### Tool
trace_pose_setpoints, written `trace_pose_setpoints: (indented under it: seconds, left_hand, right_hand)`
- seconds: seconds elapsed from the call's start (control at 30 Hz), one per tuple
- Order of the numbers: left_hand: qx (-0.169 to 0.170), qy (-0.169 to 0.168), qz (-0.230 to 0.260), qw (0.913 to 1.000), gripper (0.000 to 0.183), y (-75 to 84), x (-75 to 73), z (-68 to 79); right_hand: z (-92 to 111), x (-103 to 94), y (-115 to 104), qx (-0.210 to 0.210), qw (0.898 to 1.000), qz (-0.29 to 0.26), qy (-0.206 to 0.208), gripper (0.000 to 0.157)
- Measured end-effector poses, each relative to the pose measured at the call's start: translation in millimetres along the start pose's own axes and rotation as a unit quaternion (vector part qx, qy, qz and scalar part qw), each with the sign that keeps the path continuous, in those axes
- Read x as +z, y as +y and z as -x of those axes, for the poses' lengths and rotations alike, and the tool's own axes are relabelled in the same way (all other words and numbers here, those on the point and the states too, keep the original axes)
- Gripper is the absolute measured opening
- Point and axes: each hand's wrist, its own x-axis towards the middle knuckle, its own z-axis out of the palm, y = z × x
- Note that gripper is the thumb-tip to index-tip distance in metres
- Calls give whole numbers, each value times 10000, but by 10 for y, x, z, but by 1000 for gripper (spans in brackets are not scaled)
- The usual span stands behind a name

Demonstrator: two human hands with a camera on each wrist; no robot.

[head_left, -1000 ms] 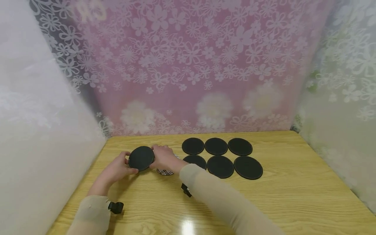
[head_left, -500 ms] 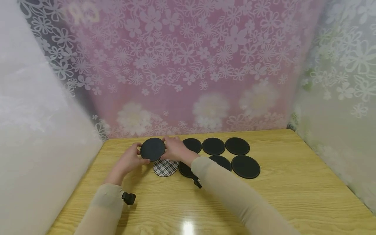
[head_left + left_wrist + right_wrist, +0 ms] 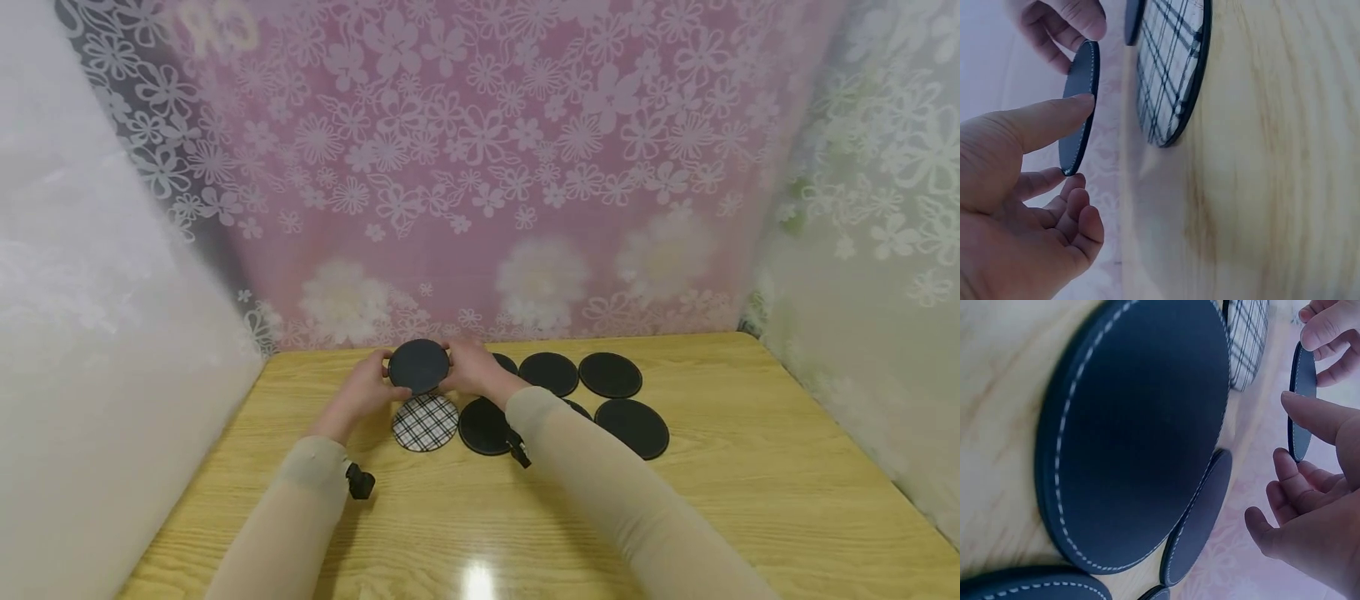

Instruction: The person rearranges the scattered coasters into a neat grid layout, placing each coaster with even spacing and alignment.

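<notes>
Both hands hold a round black coaster with white edge stitching, raised off the table at the back left. My left hand pinches its left edge, thumb on the near face and fingers behind, as the left wrist view shows. On the opposite edge, my right hand pinches it the same way. Just in front of the held coaster lies a plaid black-and-white coaster, flat on the wood. Beside that one is a black coaster, partly under the right wrist; another in the back row is partly hidden by the right hand.
More black coasters lie in two rows to the right, among them a back one and a front one. The wooden table meets a pink flowered curtain at the back, with pale sheets on both sides.
Both hands have carried the black coaster rightward and back, from left of the plaid coaster to behind it. The plaid coaster, earlier mostly covered by the right hand, now shows fully.
</notes>
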Motion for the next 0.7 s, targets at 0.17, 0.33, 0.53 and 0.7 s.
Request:
trace_pose_setpoints:
  seconds: [0.17,0.33,0.53,0.7]
  left_hand:
    - [-39,11,122,9999,86,-9,71,-141]
    - [-82,-31,205,9998,85,-24,114,-239]
    - [-80,29,191,9998,83,-49,160,-294]
    - [-120,1,1,9999,82,-70,181,-307]
  right_hand:
    - [-46,-13,85,282,9992,-276,-18,72]
    - [-69,-21,134,387,9989,-267,-1,74]
    - [-112,14,198,368,9993,-3,21,71]
    - [-134,60,246,221,9991,353,-48,65]
